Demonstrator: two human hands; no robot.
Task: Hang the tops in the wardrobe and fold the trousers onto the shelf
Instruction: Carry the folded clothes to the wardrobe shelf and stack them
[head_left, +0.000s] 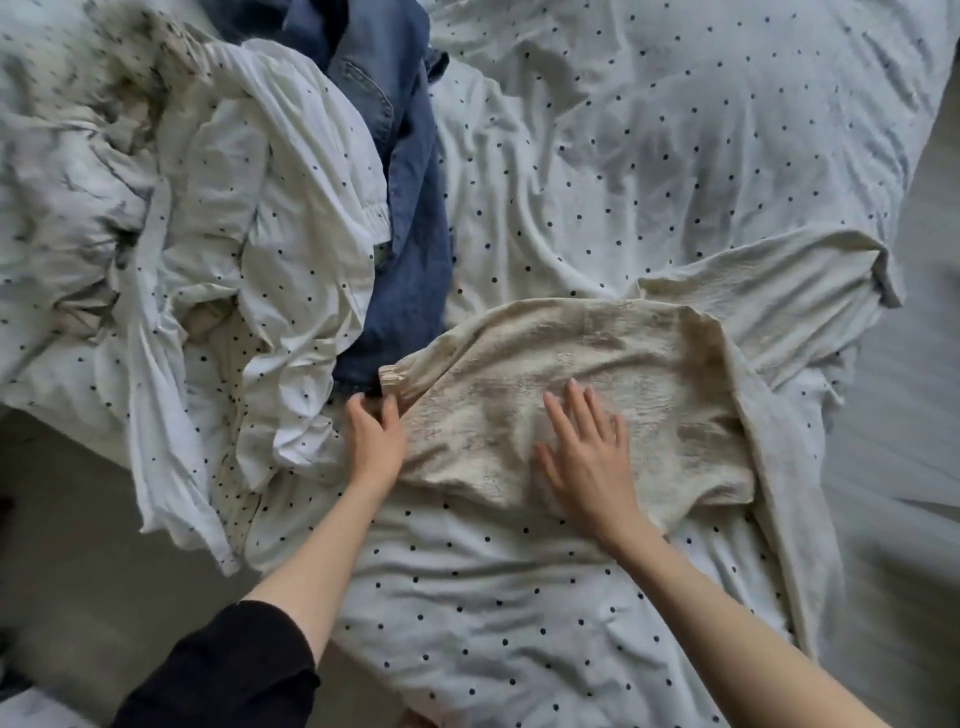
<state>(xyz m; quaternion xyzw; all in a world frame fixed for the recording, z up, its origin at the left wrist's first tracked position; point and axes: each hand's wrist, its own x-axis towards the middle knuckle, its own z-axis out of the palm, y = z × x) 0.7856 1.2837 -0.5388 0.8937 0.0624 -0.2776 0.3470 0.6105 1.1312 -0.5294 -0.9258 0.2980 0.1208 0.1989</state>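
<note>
The cream trousers (571, 374) lie on the bed (519, 623), on the white sheet with small dark dots, already folded over so that 1 layer lies on another. A longer part of the same cloth runs down along the right edge of the bed. The right hand (587, 457) rests flat on the middle of the folded part, its fingers straight and spread, pressing the cloth down. The left hand (374, 436) is at the left edge of the fold, just under the gathered cuff (390, 382); its fingers are a little bent and touch the cloth, but I cannot tell if they pinch it or only push it.

Just beside the trousers, to the left and above, lie blue jeans (410, 234), and left of them is a heap of white dotted cloth (270, 208).

The trousers look thin, soft and light, with many wrinkles, so I think they will not keep a shape and will fall open when lifted by 1 corner. The cloth is not slippery, I judge. It seems best to hold them at both ends of the fold, or to put 1 flat hand under and 1 on top, when carrying them to the shelf.
</note>
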